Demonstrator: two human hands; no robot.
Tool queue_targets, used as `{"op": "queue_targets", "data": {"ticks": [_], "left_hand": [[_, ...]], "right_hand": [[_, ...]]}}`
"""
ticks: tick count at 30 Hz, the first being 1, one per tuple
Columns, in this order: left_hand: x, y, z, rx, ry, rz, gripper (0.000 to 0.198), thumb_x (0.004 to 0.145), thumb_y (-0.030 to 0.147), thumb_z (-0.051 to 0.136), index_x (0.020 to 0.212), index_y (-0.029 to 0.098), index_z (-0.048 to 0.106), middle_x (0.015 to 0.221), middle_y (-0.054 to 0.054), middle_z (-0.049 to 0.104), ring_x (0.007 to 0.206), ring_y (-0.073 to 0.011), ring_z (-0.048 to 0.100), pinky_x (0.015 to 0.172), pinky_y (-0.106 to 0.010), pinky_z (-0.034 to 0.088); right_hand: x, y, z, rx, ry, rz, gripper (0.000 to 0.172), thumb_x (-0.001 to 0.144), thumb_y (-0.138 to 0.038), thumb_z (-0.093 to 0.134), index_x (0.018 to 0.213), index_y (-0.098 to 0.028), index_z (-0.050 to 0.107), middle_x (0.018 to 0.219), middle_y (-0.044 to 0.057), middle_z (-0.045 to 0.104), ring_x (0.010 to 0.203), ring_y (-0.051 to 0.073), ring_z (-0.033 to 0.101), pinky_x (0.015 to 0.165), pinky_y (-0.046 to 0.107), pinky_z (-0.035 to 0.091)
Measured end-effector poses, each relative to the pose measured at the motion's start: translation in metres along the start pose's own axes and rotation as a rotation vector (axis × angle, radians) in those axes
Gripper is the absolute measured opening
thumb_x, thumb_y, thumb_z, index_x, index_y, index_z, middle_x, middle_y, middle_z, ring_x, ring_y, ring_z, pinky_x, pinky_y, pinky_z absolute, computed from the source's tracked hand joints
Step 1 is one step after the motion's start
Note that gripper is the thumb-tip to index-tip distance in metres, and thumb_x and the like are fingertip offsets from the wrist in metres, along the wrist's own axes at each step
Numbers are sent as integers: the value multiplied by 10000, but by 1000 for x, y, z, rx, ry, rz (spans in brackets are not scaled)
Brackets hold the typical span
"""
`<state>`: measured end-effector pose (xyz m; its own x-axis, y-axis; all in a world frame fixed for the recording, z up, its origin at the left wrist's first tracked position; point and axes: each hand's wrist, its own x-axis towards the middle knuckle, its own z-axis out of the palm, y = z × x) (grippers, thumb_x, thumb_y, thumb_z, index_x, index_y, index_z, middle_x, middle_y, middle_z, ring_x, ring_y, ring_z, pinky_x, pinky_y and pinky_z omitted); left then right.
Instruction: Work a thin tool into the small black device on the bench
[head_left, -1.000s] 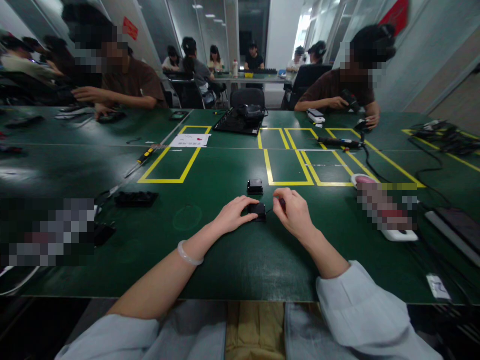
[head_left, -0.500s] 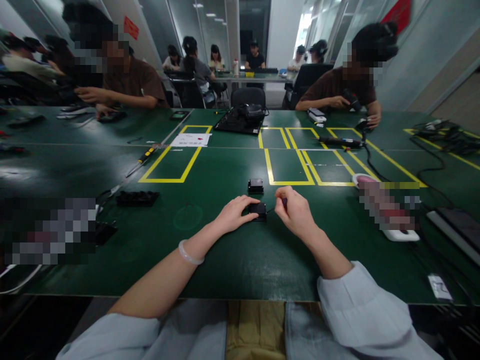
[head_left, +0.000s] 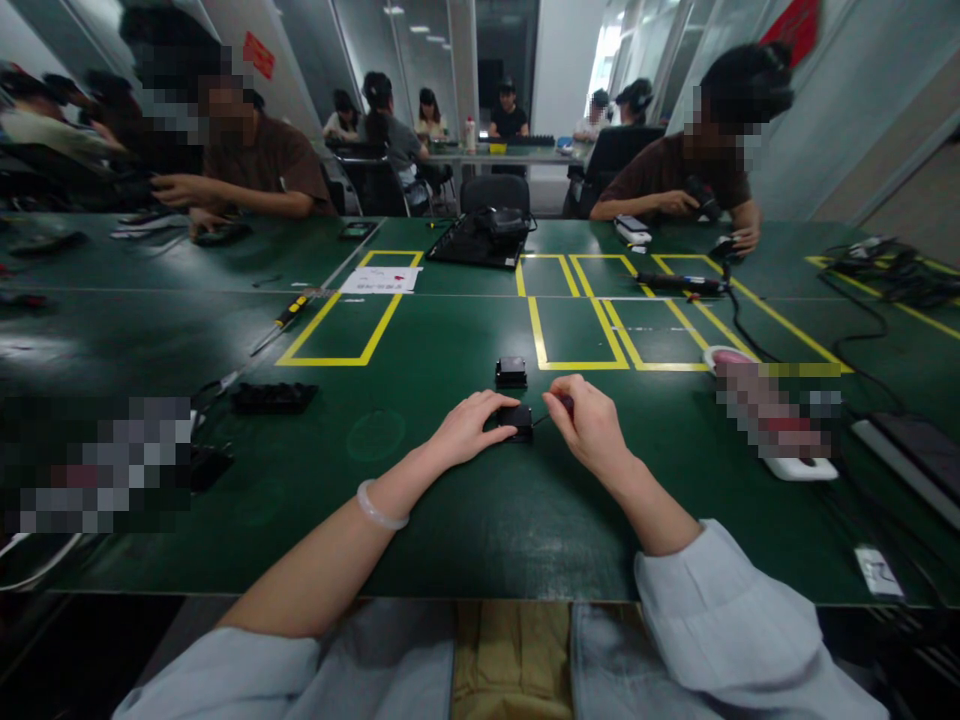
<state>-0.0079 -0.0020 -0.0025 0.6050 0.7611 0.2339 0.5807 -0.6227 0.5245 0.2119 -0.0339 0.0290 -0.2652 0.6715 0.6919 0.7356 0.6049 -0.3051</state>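
Green table (head_left: 450,540) — left hand (head_left: 469,428) open against black box (head_left: 519,418), right hand (head_left: 590,425) pinched on thin tool (head_left: 566,404)

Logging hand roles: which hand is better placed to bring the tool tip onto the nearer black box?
Probably the right. The right hand pinches the thin tool, its tip close beside the nearer black box; the left hand rests on that box, holding it on the green table.

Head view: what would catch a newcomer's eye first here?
The left hand steadies a small black module at the middle of the green table, while the right hand pinches a thin tool beside it. A second black module sits just beyond, by yellow tape rectangles.
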Motion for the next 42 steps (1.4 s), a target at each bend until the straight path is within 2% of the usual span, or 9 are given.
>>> {"op": "queue_targets", "data": {"ticks": [5, 17, 25, 29, 34, 42], "left_hand": [[0, 1, -1, -3, -4, 1, 342, 902, 402, 560, 1212, 257, 552, 1110, -51, 596, 1019, -231, 550, 893, -369, 445], [0, 1, -1, -11, -1, -1, 344, 902, 394, 566, 1215, 255, 552, 1125, -50, 591, 1046, -232, 553, 911, -366, 450], [0, -1, 2, -43, 3, 10, 371, 905, 394, 566, 1248, 258, 534, 1154, -48, 598, 1065, -227, 572, 924, -357, 454], [0, -1, 1, -50, 2, 8, 372, 903, 392, 569, 1248, 257, 542, 1152, -57, 601, 1062, -233, 575, 922, -365, 456], [0, 0, 0, -51, 1, 8, 361, 897, 389, 578, 1226, 245, 555, 1142, -61, 605, 1065, -237, 573, 917, -368, 457], [0, 0, 0, -51, -2, 3, 366, 901, 381, 573, 1242, 255, 542, 1154, -57, 600, 1065, -231, 577, 924, -365, 459]], "right_hand": [[-2, 2, 1, -21, 32, -9, 146, 936, -345, 486, 897, -207, 517, 715, 22, 608, 633, 156, 559, 617, 278, 422], [0, 0, -3, -58, 9, -55, 167, 948, -314, 473, 820, -209, 498, 674, 5, 593, 579, 135, 497, 604, 268, 383], [1, -1, -1, -17, -16, -49, 110, 947, -230, 404, 954, -209, 512, 790, 34, 615, 660, 154, 559, 656, 286, 427], [1, -1, -2, -12, -32, -32, 109, 939, -226, 403, 955, -208, 510, 781, 34, 611, 668, 162, 559, 660, 294, 428], [0, 0, -1, -24, -36, -42, 116, 940, -302, 462, 912, -202, 515, 763, 33, 620, 650, 160, 544, 645, 293, 419], [0, -1, 0, 25, -1, -35, 116, 924, -221, 423, 979, -199, 523, 794, 42, 626, 691, 169, 575, 677, 301, 441]]}}
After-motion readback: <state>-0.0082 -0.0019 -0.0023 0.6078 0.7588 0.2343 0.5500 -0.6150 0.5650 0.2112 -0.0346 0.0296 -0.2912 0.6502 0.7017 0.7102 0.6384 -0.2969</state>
